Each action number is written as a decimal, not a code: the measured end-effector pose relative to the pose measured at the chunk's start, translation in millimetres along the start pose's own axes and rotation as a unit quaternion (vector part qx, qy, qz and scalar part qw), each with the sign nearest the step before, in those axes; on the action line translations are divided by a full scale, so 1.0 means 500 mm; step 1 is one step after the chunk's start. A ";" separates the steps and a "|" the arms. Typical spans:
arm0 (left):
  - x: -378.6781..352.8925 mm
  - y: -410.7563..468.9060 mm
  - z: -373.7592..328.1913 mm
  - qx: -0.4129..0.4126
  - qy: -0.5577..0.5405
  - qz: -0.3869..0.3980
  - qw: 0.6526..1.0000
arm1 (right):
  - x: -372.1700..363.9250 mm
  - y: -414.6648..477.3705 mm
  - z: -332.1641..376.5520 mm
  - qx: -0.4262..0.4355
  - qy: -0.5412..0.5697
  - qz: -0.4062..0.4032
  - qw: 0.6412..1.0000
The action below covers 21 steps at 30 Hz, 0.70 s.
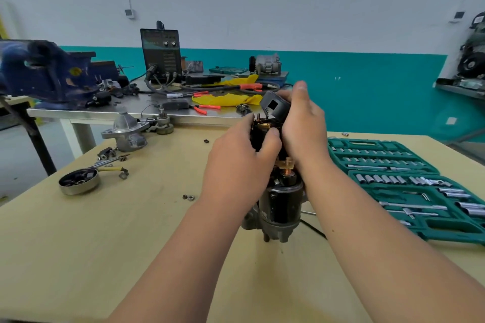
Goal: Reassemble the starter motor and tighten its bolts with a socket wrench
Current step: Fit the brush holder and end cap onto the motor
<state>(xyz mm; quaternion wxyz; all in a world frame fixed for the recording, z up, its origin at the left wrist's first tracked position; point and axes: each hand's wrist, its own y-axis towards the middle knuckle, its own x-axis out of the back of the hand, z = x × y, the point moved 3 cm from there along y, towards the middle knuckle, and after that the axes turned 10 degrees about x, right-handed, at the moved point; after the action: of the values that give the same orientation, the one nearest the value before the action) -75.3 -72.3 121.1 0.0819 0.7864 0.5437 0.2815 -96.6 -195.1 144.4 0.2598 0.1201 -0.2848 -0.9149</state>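
The black starter motor (pixel 280 202) stands upright on the wooden table (pixel 131 244), its copper terminal stud (pixel 288 168) facing me. My left hand (pixel 241 162) grips the upper body of the motor just below the exposed brush assembly (pixel 262 123). My right hand (pixel 304 126) holds a black end cover (pixel 275 106), tilted over the top of the motor. An open green socket set case (pixel 409 186) with sockets and wrench parts lies to the right.
A silver nose housing (pixel 126 131), small gears (pixel 110 156), a round metal cup (pixel 78 181) and loose nuts (pixel 188 196) lie at the left. Behind stands a steel bench (pixel 105 111) with a blue vise (pixel 49 73), a welder (pixel 161 54), yellow cloth and orange pliers.
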 end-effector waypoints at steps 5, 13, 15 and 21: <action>0.005 -0.011 0.010 0.021 -0.084 -0.059 0.995 | 0.000 -0.005 -0.003 0.033 0.006 -0.006 0.999; 0.004 -0.023 0.007 -0.016 -0.145 -0.093 0.985 | 0.003 -0.014 0.000 0.041 0.021 -0.003 0.999; 0.004 -0.024 0.007 -0.038 -0.150 -0.088 0.984 | 0.005 -0.015 0.002 0.041 0.031 0.006 0.999; -0.008 -0.029 0.027 -0.045 -0.205 -0.077 0.975 | 0.016 -0.023 0.006 0.064 0.106 0.056 0.991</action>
<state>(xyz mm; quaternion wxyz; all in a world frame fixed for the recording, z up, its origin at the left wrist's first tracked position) -80.5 -67.6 102.2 0.2486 0.7788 0.5607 0.1316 -109.2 -190.2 139.5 0.3310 0.2165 -0.3195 -0.8611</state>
